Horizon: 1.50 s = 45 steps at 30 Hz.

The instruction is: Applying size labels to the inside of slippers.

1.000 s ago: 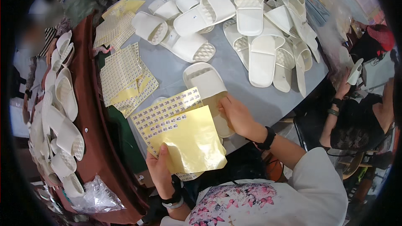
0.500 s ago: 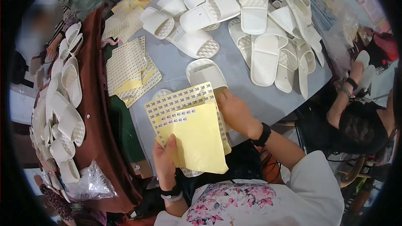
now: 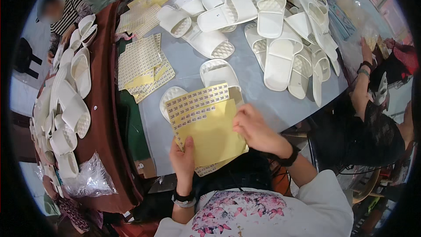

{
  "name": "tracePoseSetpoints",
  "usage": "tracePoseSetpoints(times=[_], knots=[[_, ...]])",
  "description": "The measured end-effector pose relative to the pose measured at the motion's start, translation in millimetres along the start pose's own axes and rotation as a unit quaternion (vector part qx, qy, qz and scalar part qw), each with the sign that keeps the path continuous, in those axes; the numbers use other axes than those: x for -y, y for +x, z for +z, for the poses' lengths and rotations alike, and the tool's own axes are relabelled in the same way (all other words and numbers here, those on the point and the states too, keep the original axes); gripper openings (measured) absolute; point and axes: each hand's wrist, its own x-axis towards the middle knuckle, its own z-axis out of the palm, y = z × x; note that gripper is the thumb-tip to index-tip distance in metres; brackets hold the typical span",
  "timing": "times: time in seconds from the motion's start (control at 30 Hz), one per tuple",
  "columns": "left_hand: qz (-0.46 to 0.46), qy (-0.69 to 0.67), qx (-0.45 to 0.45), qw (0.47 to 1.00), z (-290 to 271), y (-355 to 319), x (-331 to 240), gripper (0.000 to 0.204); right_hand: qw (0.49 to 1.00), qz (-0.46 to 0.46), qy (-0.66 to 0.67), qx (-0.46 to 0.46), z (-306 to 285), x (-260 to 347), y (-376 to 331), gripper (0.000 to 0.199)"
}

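Observation:
Several yellow label sheets with rows of small white printed stickers are fanned in my left hand, its thumb on the front sheet and the fingers behind. The front sheet is mostly bare, with short rows of stickers near its top. My right hand is at the right edge of the sheets, its fingers curled and pressed together; whether a sticker is between them is too small to tell. Just beyond the sheets lie a white slipper, partly covered by them, and another white slipper to its left.
White slippers are heaped across the grey table. More sticker sheets lie at its left side. A brown-covered surface at left bears more slippers and a clear plastic bag. Other people work at the far side, left and right.
My right hand has come down and a little right along the sheets' edge, its fingers more curled. The sheets have shifted right, showing more of the left slipper. The view has shifted slightly.

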Motion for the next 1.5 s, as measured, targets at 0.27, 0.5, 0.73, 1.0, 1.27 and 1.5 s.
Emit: tracePoseSetpoints(times=[0.27, 0.5, 0.73, 1.0, 1.27, 1.5], knots=[[-0.019, 0.009, 0.022, 1.0, 3, -1, 4, 0.023, 0.988, 0.008, -0.148, -0.043, 34, -11, 2, 0.012], [-0.054, -0.075, 0.03, 0.995, -3, 4, 0, 0.028, 0.983, 0.081, 0.052, -0.155, 22, -20, 2, 0.017], [-0.111, -0.179, 0.021, 0.977, -10, 12, -3, 0.029, 0.984, 0.088, -0.027, -0.155, 6, 17, 8, 0.011], [-0.101, -0.2, -0.012, 0.975, -16, 17, -6, 0.028, 0.979, -0.193, -0.056, -0.037, 20, 40, -5, 0.013], [-0.125, -0.202, -0.016, 0.971, -34, 17, -10, 0.032, 0.979, -0.177, 0.095, 0.045, 16, 35, -1, 0.018], [-0.123, -0.228, 0.029, 0.965, -34, 20, -1, 0.036, 0.998, -0.02, 0.01, -0.052, 19, 1, 20, 0.018]])
